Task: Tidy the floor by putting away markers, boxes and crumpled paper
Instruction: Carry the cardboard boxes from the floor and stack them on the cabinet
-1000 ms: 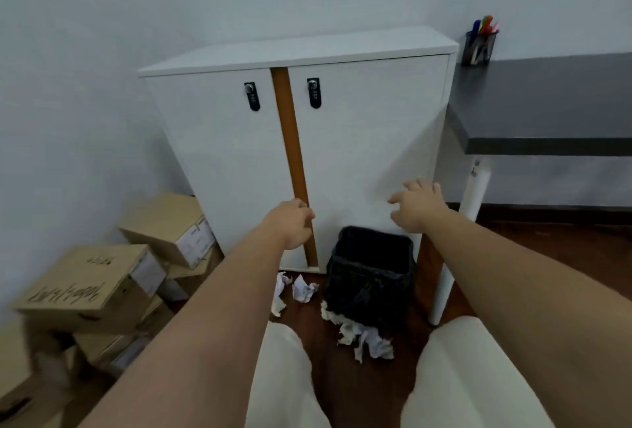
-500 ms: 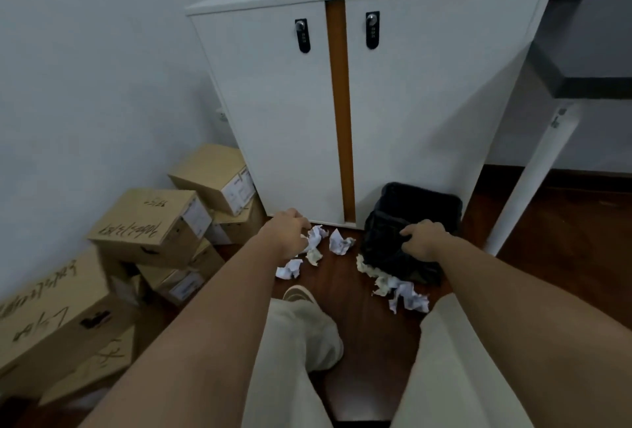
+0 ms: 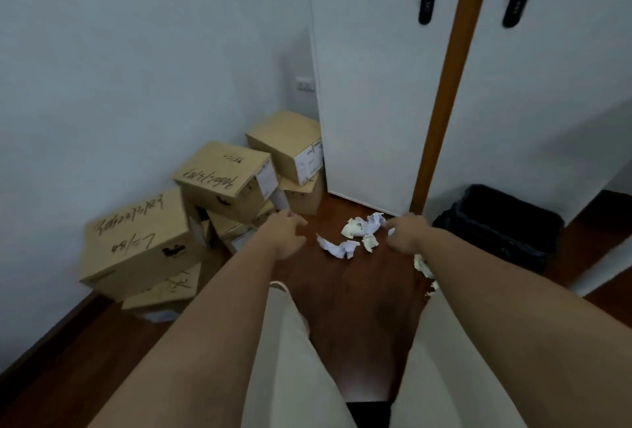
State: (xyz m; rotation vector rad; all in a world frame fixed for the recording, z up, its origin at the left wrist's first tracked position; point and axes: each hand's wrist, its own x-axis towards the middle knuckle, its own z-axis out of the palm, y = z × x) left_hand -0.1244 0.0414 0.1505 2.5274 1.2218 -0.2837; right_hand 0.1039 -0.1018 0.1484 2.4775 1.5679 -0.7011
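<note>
Our left hand reaching low with fingers spread, grip holding nothing, our right hand curled beside crumpled paper on the wooden floor (whether its grip pinches a scrap we cannot tell), cardboard boxes stacked left, black bin right of the paper, below a white cabinet

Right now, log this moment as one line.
left hand: open, empty | right hand: reaching crumpled paper | bin: right of paper | boxes: stacked left
</note>
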